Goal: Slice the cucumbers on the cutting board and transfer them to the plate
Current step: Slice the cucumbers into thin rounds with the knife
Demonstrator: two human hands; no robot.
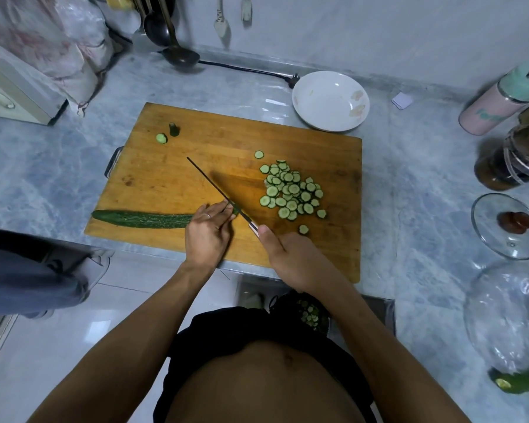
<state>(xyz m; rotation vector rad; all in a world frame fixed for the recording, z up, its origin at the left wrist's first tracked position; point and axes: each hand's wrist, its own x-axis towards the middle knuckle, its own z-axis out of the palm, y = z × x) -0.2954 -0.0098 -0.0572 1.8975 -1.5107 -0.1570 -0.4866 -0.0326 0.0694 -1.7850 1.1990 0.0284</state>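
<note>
1. Cucumber [141,219] lies lengthwise left to right along the board's [196,154] near edge, tapered tip pointing left.
2. Left hand [206,232] grips its cut end, fingers curled.
3. Right hand [290,257] grips the knife [217,190].
4. Slices [292,192] are heaped right of the blade; plate [330,100] sits on the desk beyond.

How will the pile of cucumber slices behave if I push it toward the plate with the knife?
The cucumber slices are thin, loose rounds, so they would likely scatter. Their cut faces look wet and may cling to the knife. Strays already dot the cutting board.

bare arms, ring [207,215] on finger, black shorts [226,331].
</note>
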